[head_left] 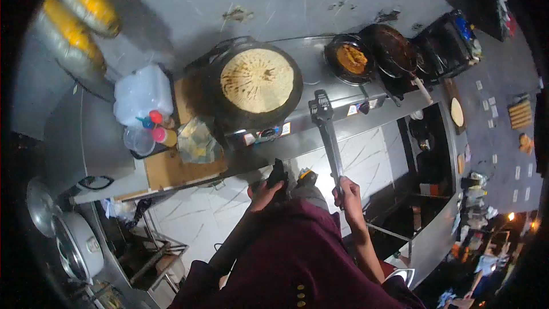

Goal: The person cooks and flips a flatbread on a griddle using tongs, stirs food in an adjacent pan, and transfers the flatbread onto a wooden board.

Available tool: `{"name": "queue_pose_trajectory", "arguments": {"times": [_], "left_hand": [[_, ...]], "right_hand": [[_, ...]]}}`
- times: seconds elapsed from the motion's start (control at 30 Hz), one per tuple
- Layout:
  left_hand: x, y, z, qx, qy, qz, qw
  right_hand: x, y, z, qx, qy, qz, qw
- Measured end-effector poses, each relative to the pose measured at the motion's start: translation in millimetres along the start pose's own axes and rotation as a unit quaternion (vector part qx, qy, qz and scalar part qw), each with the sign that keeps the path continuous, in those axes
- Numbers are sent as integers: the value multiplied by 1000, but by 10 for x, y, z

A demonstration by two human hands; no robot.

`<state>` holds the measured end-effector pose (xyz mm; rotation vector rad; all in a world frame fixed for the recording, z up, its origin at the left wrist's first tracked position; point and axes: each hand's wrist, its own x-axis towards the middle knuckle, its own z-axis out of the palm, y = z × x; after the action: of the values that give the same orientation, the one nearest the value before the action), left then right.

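Note:
My right hand (347, 195) is closed round the handle end of metal tongs (331, 143) with black tips, which point up toward the counter's front edge. My left hand (264, 195) is closed on a dark, crumpled piece that looks like black cloth (278, 176), low in front of my body. On the round black griddle (220, 103) lies a large, thin flatbread (257, 80) with brown marks spreading from its middle. Neither hand touches the griddle. To its right, a small black pan (334, 60) holds reddish-brown food (351, 59).
A dark wok (394, 51) with a long handle stands farther right. Left of the griddle are clear plastic containers (143, 94), squeeze bottles (166, 137) and a crumpled plastic bag (199, 142) on a brown board (174, 170). A large lidded pot (86, 246) sits at lower left.

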<state>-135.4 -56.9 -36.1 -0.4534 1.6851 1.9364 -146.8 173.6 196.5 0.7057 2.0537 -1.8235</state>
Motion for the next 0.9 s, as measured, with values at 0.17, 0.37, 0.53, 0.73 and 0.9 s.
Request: {"name": "queue_pose_trajectory", "arguments": {"times": [0.17, 0.37, 0.53, 0.73, 0.9], "left_hand": [[83, -507, -239, -35, 21, 59, 997], [-300, 1, -301, -91, 63, 76, 991], [-500, 362, -359, -61, 71, 54, 994], [-455, 389, -341, -87, 65, 45, 993], [-387, 415, -259, -103, 14, 11, 995]], "right_hand": [[82, 70, 159, 35, -7, 20, 999], [109, 111, 284, 31, -31, -2, 999], [100, 141, 230, 31, -33, 9, 999], [-64, 10, 257, 40, -9, 21, 999], [-92, 222, 131, 29, 9, -4, 1000]]}}
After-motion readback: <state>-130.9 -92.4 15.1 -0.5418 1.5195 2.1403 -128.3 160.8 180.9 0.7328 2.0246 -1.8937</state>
